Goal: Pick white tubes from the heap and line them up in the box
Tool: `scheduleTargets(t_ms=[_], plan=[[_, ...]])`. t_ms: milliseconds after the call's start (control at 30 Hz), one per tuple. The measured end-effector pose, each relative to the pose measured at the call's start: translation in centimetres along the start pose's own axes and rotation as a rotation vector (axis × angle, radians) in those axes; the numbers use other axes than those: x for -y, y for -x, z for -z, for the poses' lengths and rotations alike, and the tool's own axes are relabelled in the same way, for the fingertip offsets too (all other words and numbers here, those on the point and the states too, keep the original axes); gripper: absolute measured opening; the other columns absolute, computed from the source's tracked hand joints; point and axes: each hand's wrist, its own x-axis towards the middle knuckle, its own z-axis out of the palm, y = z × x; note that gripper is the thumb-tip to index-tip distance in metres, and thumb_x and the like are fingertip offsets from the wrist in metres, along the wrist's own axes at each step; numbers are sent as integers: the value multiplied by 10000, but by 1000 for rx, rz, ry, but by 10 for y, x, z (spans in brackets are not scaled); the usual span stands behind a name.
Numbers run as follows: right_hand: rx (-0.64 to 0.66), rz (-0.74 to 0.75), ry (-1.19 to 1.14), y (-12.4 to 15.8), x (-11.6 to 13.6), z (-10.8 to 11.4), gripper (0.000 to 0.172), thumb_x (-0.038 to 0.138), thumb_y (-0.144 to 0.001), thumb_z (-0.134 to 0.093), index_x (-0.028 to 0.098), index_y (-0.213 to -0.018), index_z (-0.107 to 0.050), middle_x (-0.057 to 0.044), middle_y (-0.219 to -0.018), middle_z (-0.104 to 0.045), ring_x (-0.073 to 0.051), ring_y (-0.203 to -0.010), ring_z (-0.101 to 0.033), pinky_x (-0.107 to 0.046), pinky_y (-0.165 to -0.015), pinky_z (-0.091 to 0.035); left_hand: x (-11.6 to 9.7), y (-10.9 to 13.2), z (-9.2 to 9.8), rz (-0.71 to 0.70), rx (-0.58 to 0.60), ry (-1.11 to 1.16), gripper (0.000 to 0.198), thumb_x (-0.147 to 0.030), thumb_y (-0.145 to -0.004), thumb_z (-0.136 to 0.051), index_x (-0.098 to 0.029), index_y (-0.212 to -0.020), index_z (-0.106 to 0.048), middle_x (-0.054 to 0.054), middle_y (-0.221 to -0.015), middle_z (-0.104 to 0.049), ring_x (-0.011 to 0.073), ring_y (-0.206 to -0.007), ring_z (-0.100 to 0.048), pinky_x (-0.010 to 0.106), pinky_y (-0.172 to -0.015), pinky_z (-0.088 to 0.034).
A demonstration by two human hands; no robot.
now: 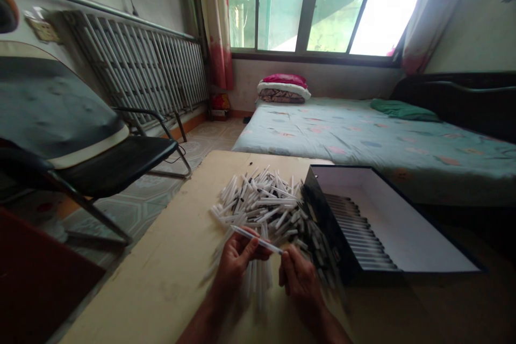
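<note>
A slim white pen (262, 242) slants between my hands above the table's near part. My left hand (239, 252) pinches its barrel with thumb and fingers. At the lower right end of the pen, the closed fingers of my right hand (296, 271) grip the tip. Beyond and beneath my hands lies a loose heap of white pen parts (258, 199). Darker pieces (318, 242) are piled against the box's left side. The open dark box (415, 226) has a pale inside and holds a row of pens (363, 236) along its left part.
The cream table (161, 258) carries the heap and box. A black chair (116, 161) stands at the left, near a metal frame (141, 59) by the wall. Behind the table is a bed (342, 123) with folded bedding (284, 88), under a window.
</note>
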Motion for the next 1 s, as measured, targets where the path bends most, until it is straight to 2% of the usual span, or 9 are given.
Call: scheduleTargets(t_ms=[233, 400, 533, 600, 700, 767, 833, 933, 1000], plan=[[7, -5, 7, -1, 0, -1, 284, 349, -955, -309, 224, -752, -464, 58, -539, -500, -92, -416, -446, -192, -439, -336, 1, 0, -1, -3, -27, -13, 212, -281, -756, -664, -166, -863, -521, 48, -743, -729, 210, -659, -698, 342, -632, -549], [-48, 50, 90, -2, 1, 0, 343, 326, -957, -322, 220, -655, -445, 57, -507, -461, -94, -438, -472, -192, -474, -356, -1, 1, -1, -12, -24, -27, 214, -299, -755, -662, -172, -856, -523, 44, -738, -725, 204, -646, -692, 346, -637, -547], [-103, 175, 157, -5, 6, 3, 168, 319, -915, -436, 196, -922, -550, -19, -776, -612, -133, -654, -586, -215, -606, -449, 2, 1, -3, -39, 20, -89, 199, -295, -753, -661, -170, -847, -537, 38, -727, -714, 188, -631, -677, 340, -637, -541], [-86, 253, 173, -6, 8, 4, 221, 299, -891, -484, 190, -1076, -534, -58, -932, -631, -158, -770, -607, -237, -677, -475, 5, 1, -5, -58, 79, -133, 184, -287, -744, -668, -163, -829, -562, 39, -732, -703, 186, -652, -668, 328, -638, -535], [-44, 331, 164, -6, 7, 4, 222, 241, -918, -417, 205, -1085, -557, -65, -958, -637, -165, -841, -613, -248, -730, -482, 7, 3, -11, -103, 109, -247, 194, -283, -738, -666, -163, -877, -605, 47, -778, -692, 197, -727, -658, 322, -670, -525], [-139, 301, 148, -6, 3, 4, 223, 245, -933, -376, 196, -1028, -572, -53, -865, -633, -159, -773, -616, -248, -690, -484, 5, 5, -15, -169, 43, -395, 261, -282, -750, -645, -183, -989, -609, 59, -855, -690, 208, -790, -650, 333, -714, -514], [-309, 183, 106, -6, -3, 6, 228, 300, -937, -369, 179, -970, -559, -13, -711, -588, -138, -607, -581, -233, -572, -465, 1, 7, -21, -260, -1, -592, 268, -269, -765, -616, -206, -1025, -618, 69, -895, -682, 212, -799, -641, 340, -731, -499], [-519, -13, -40, -7, -8, 12, 278, 377, -946, -336, 168, -1001, -511, 46, -598, -501, -107, -460, -485, -211, -459, -410, -3, 6, -33, -355, 101, -859, 169, -225, -780, -570, -210, -918, -667, 79, -849, -669, 216, -729, -623, 338, -684, -480], [-596, -67, -140, -8, -8, 15, 307, 413, -945, -325, 168, -1037, -485, 58, -592, -486, -98, -439, -453, -204, -441, -397, -2, 2, -43, -390, 208, -992, 186, -178, -787, -534, -204, -914, -667, 89, -852, -660, 231, -763, -611, 350, -701, -466]])
